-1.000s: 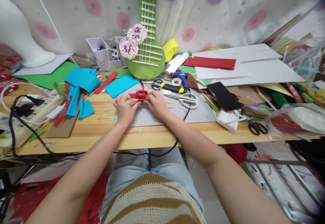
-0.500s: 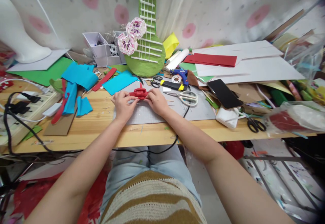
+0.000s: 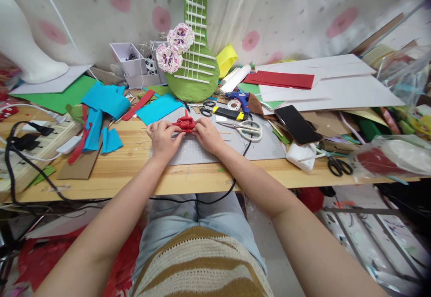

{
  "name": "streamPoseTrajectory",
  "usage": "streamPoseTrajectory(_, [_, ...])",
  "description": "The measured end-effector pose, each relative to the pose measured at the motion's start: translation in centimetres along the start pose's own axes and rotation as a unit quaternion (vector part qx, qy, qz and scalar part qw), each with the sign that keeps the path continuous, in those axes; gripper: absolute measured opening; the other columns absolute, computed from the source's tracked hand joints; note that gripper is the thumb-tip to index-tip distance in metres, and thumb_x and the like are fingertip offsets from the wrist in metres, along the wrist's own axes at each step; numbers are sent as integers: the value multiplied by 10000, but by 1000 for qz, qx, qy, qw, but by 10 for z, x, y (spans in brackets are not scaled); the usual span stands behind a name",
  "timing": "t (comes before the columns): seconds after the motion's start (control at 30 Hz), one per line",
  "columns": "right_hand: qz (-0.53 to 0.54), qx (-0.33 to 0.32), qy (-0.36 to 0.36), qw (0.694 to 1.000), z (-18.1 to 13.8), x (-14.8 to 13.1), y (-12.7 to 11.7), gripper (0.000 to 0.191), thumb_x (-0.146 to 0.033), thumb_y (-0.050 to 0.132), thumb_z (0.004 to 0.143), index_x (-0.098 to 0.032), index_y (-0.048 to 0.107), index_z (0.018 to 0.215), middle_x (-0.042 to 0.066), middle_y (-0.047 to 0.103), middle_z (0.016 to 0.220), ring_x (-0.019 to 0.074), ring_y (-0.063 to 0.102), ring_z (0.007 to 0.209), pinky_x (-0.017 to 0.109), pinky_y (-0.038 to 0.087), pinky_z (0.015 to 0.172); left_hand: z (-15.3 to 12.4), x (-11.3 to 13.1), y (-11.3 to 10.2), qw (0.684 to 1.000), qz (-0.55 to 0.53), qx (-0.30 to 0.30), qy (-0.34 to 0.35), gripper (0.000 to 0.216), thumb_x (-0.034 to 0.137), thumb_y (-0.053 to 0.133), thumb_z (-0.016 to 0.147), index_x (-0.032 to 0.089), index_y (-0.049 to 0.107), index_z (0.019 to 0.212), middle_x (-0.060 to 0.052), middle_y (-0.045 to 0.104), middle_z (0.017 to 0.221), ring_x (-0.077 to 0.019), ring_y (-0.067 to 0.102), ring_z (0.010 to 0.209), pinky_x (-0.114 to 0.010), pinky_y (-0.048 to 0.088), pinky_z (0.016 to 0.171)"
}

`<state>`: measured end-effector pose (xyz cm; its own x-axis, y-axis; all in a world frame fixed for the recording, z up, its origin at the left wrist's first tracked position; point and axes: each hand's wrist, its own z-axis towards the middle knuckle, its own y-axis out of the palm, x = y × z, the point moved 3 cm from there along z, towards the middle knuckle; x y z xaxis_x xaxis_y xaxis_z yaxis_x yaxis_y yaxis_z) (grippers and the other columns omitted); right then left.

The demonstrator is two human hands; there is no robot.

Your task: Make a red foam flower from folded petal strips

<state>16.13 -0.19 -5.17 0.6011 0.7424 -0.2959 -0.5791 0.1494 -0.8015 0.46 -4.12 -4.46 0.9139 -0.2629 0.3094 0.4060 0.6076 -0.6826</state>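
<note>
A small red folded piece [image 3: 184, 123], which looks like crepe paper, is pinched between my two hands over the grey cutting mat [image 3: 188, 153]. My left hand [image 3: 164, 138] grips its left end with thumb and fingers closed. At its right end my right hand [image 3: 208, 134] pinches it the same way. The fingers cover part of the piece, so its exact form is hard to make out. To the right of my right hand lie white-handled scissors [image 3: 249, 130] and a thin wooden stick [image 3: 225, 132].
Behind the mat stands a green guitar-shaped craft [image 3: 193, 88] with paper flowers. A blue glue gun [image 3: 243, 101], a yellow-black utility knife [image 3: 230, 113] and a phone [image 3: 298, 124] lie to the right. Blue crepe paper [image 3: 105, 101] and a power strip [image 3: 63, 139] are at left; a black cable crosses the front edge.
Both hands stay almost in place. The red piece has turned slightly between the fingers, showing more of its folded top.
</note>
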Motion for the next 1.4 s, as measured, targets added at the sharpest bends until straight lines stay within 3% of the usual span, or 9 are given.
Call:
streamPoseTrajectory(0.13, [-8, 1, -15, 1000, 0, 0, 1, 134, -201, 468, 889, -164, 580, 825, 105, 537, 975, 211, 443, 931, 362, 412, 847, 1, 7, 0, 998, 8, -27, 56, 210, 407, 669, 732, 234, 628, 843, -60, 645, 944, -266, 497, 980, -456, 247, 924])
streamPoseTrajectory(0.43, [-17, -20, -36, 999, -1, 2, 7, 190, -238, 450, 909, -159, 598, 822, 107, 557, 950, 208, 457, 911, 378, 413, 847, 2, 3, 4, 992, 12, -25, 123, 160, 370, 598, 811, 242, 635, 722, -11, 700, 775, -217, 548, 858, -459, 245, 925])
streamPoseTrajectory(0.77, [-2, -22, -22, 1000, -4, 0, 0, 126, -240, 486, 887, -170, 589, 870, 108, 557, 986, 222, 460, 955, 368, 426, 836, 2, 6, 4, 990, 18, -45, 132, 173, 377, 572, 837, 255, 628, 727, 20, 701, 762, -187, 563, 852, -442, 243, 939])
streamPoseTrajectory(1.07, [30, 1, -42, 999, -2, 4, 7, 167, -242, 462, 900, -160, 589, 830, 105, 551, 940, 206, 467, 919, 369, 419, 862, -2, 7, 2, 992, 18, -45, 114, 146, 378, 675, 731, 243, 643, 777, -53, 683, 844, -268, 530, 945, -519, 228, 978])
streamPoseTrajectory(1.4, [28, -14, -43, 999, -1, 7, 12, 144, -243, 501, 884, -165, 579, 792, 100, 540, 932, 198, 460, 911, 362, 414, 857, 0, 5, 5, 992, 8, -40, 123, 156, 311, 588, 813, 252, 629, 674, -13, 691, 753, -220, 544, 867, -489, 243, 952])
